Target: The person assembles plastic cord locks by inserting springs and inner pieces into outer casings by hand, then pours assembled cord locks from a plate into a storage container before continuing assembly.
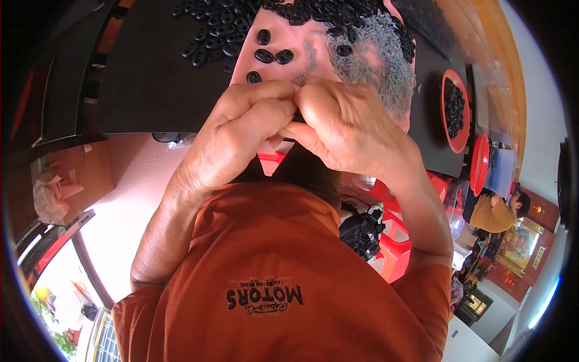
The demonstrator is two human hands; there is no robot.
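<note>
My left hand [238, 127] and my right hand [350, 123] meet at the near edge of a pink sheet [313, 33] on the table. Both are closed, fingertips together, around a small black piece [298, 116] that is mostly covered by the fingers. Just beyond my left hand lie several loose black oval pieces with two holes [264, 56]. A spread of small grey metal springs [386, 66] covers the sheet beyond my right hand. One more black oval piece [344, 50] rests at the left side of these springs.
Heaps of the black pieces [220, 30] lie at the far left on the dark tabletop [157, 78]. To the right, a pink-orange bowl [459, 139] holds more of them. A red basin [479, 164] and red stools [395, 247] stand below. A person [494, 214] is further right.
</note>
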